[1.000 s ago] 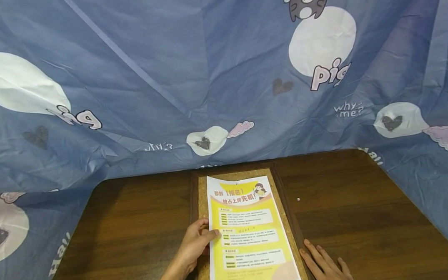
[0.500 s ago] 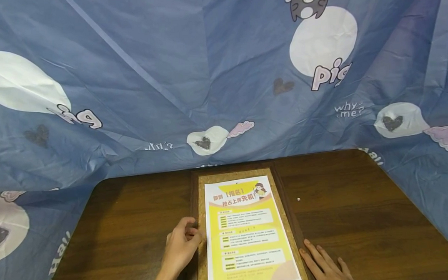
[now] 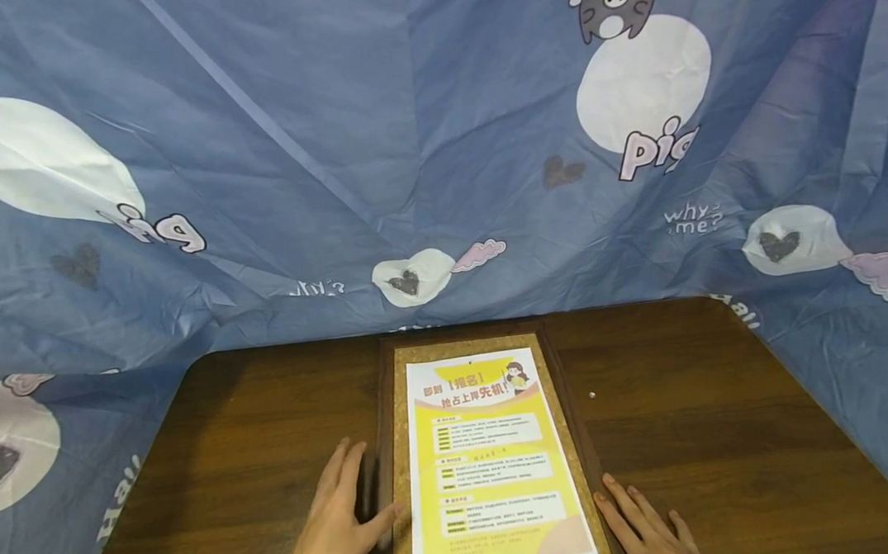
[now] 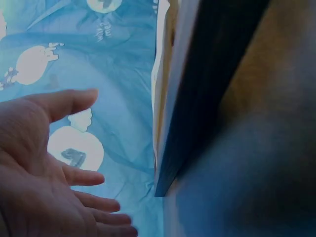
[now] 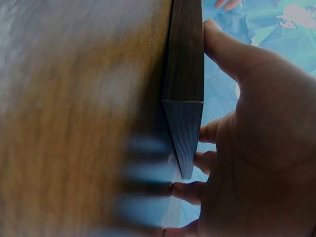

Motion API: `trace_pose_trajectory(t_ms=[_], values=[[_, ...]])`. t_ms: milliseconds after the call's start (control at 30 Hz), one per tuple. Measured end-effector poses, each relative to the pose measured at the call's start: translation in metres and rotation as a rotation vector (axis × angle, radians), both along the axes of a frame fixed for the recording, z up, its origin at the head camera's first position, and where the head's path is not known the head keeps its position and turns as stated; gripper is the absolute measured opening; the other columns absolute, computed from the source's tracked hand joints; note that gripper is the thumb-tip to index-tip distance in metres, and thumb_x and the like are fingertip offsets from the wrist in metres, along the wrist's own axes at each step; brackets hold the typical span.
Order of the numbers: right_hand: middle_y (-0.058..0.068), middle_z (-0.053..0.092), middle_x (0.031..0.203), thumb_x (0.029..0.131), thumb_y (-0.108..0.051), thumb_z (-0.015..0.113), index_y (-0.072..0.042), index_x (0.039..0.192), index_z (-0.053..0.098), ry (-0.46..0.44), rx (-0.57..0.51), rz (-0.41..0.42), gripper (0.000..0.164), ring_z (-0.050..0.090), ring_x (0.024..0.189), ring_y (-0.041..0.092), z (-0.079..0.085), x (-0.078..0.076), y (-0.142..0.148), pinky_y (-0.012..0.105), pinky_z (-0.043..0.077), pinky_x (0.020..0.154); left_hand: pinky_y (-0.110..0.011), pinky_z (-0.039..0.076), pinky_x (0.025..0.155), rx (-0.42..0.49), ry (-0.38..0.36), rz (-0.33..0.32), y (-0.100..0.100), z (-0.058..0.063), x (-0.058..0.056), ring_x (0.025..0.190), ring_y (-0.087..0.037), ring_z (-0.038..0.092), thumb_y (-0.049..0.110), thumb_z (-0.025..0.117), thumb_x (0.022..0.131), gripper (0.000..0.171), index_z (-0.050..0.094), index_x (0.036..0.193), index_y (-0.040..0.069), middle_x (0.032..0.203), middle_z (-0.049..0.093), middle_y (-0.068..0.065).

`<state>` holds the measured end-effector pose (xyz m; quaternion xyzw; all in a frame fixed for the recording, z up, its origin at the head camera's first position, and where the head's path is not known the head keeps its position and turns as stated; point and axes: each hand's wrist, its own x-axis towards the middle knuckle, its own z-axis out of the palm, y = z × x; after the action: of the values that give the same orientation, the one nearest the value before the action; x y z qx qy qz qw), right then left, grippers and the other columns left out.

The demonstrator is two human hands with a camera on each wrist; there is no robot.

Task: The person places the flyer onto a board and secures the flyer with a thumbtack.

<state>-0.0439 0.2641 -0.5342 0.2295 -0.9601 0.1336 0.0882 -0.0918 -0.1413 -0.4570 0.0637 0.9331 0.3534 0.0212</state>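
A yellow and white printed poster (image 3: 490,473) lies flat on a cork board (image 3: 402,444) with a dark wooden frame (image 3: 560,388). A small dark pin (image 3: 470,363) shows at the poster's top middle. My left hand (image 3: 335,517) is at the board's left side, fingers straight and thumb spread; the thumb tip overlaps the board's left edge. In the left wrist view that hand (image 4: 54,163) holds nothing. My right hand (image 5: 266,128) rests along the frame's right side, its thumb and fingers straight, fingertips at the wood. The poster's bottom left corner falls outside the head view.
Under the board is a dark brown wooden table (image 3: 688,415) with rounded far corners. A tiny shiny object (image 3: 592,395) lies on it right of the frame. Behind the table hangs a blue cloth (image 3: 319,150) printed with pigs, hearts and lettering.
My left hand has let go of the poster's left edge, which now lies flat. It then drew back left and toward me, its fingers straightening. The right hand has not moved.
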Motion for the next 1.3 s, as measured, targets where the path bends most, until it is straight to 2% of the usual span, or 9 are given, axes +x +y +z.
trace_pose_trajectory(t_ms=[133, 333, 467, 600, 667, 733, 867, 1033, 1300], values=[[-0.026, -0.015, 0.16, 0.076, -0.063, 0.075, -0.047, 0.156, -0.003, 0.001, -0.002, -0.002, 0.112, 0.053, 0.117, 0.047, 0.0, 0.0, 0.0, 0.08, 0.038, 0.069, -0.076, 0.024, 0.101, -0.057, 0.006, -0.043, -0.003, -0.003, 0.007, 0.137, -0.061, 0.017, 0.047, 0.081, 0.079, 0.099, 0.034, 0.148, -0.005, 0.154, 0.018, -0.036], [-0.026, -0.015, 0.16, 0.078, -0.062, 0.074, -0.049, 0.155, -0.006, -0.003, -0.002, -0.013, 0.111, 0.053, 0.118, 0.046, -0.001, 0.0, -0.001, 0.081, 0.038, 0.071, -0.078, 0.027, 0.096, -0.093, 0.096, -0.086, -0.007, -0.008, 0.015, 0.135, -0.062, 0.022, 0.051, 0.083, 0.075, 0.104, 0.035, 0.147, -0.005, 0.153, 0.019, -0.036], [-0.027, -0.014, 0.16, 0.079, -0.061, 0.073, -0.051, 0.153, -0.009, -0.007, -0.003, -0.021, 0.111, 0.053, 0.118, 0.045, -0.002, 0.0, -0.002, 0.081, 0.038, 0.072, -0.08, 0.034, 0.086, -0.128, 0.218, -0.138, -0.01, -0.02, 0.017, 0.128, -0.066, 0.028, 0.059, 0.08, 0.073, 0.107, 0.036, 0.145, -0.006, 0.15, 0.022, -0.037], [-0.026, -0.014, 0.16, 0.079, -0.061, 0.073, -0.051, 0.152, -0.011, -0.002, 0.0, -0.021, 0.112, 0.053, 0.118, 0.046, -0.002, 0.0, -0.002, 0.081, 0.038, 0.071, -0.084, 0.033, 0.076, -0.136, 0.262, -0.227, -0.017, -0.036, 0.018, 0.124, -0.068, 0.03, 0.076, 0.068, 0.073, 0.113, 0.03, 0.147, -0.002, 0.149, 0.02, -0.037], [-0.026, -0.014, 0.16, 0.079, -0.061, 0.073, -0.051, 0.152, -0.011, 0.0, 0.002, -0.02, 0.112, 0.053, 0.118, 0.046, -0.003, 0.0, -0.001, 0.081, 0.038, 0.071, -0.085, 0.031, 0.075, -0.144, 0.212, -0.276, -0.021, -0.041, 0.019, 0.126, -0.068, 0.028, 0.082, 0.061, 0.073, 0.117, 0.025, 0.149, 0.001, 0.151, 0.017, -0.036], [-0.025, -0.014, 0.161, 0.079, -0.061, 0.073, -0.05, 0.153, -0.011, 0.006, 0.005, -0.019, 0.112, 0.053, 0.117, 0.046, -0.003, 0.0, -0.001, 0.081, 0.038, 0.07, -0.086, 0.029, 0.076, -0.147, 0.115, -0.309, -0.024, -0.044, 0.019, 0.129, -0.067, 0.025, 0.081, 0.06, 0.074, 0.117, 0.022, 0.151, 0.001, 0.153, 0.013, -0.036], [-0.024, -0.012, 0.161, 0.078, -0.062, 0.073, -0.05, 0.153, -0.009, 0.013, 0.012, -0.019, 0.113, 0.054, 0.117, 0.045, -0.004, 0.0, -0.001, 0.08, 0.039, 0.071, -0.088, 0.025, 0.078, -0.154, -0.077, -0.31, -0.027, -0.044, 0.019, 0.134, -0.063, 0.023, 0.071, 0.069, 0.076, 0.114, 0.02, 0.155, 0.005, 0.158, 0.008, -0.033], [-0.026, -0.014, 0.16, 0.078, -0.062, 0.073, -0.051, 0.153, -0.009, 0.0, 0.009, -0.026, 0.112, 0.053, 0.118, 0.045, -0.003, 0.0, -0.002, 0.08, 0.038, 0.072, -0.088, 0.024, 0.078, -0.173, -0.099, -0.3, -0.025, -0.044, 0.021, 0.133, -0.061, 0.028, 0.069, 0.069, 0.078, 0.11, 0.023, 0.155, 0.005, 0.158, 0.012, -0.03], [-0.028, -0.016, 0.159, 0.079, -0.062, 0.073, -0.052, 0.153, -0.009, -0.009, 0.005, -0.028, 0.111, 0.054, 0.118, 0.044, -0.002, 0.0, -0.001, 0.08, 0.039, 0.072, -0.088, 0.02, 0.083, -0.21, -0.193, -0.323, -0.026, -0.048, 0.019, 0.136, -0.057, 0.027, 0.069, 0.064, 0.082, 0.103, 0.025, 0.156, 0.009, 0.162, 0.01, -0.023]])
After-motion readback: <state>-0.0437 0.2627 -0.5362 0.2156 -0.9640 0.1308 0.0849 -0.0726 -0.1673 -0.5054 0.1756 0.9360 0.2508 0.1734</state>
